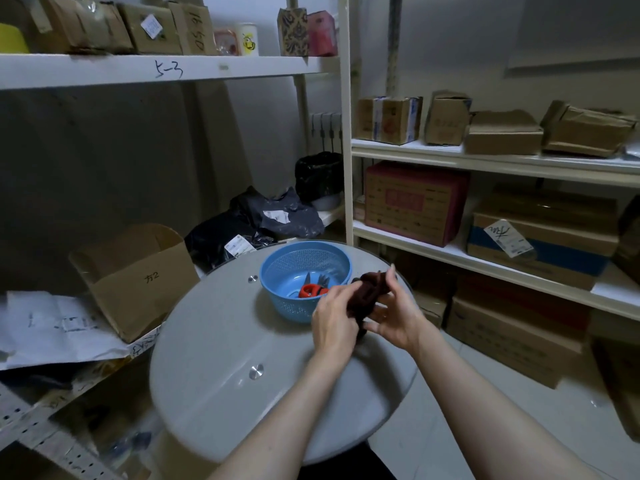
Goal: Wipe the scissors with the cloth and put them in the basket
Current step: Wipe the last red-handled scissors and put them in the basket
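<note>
A blue perforated basket [277, 268] stands on the far side of a round grey table [214, 341]. Inside it lie red-handled scissors [311, 289] with their blades pointing away. Just right of the basket, above the table, both my hands hold a dark maroon cloth [367, 294]. My left hand [334, 320] grips the cloth's left side with curled fingers. My right hand [393, 315] cups it from the right, thumb up beside the bunched top. Whether anything is wrapped inside the cloth is hidden.
An open cardboard box [138, 275] stands left of the table, with black plastic bags [256, 223] behind it. White shelves [485, 161] with cardboard boxes fill the right and the upper left. Two metal discs [255, 371] are set in the tabletop.
</note>
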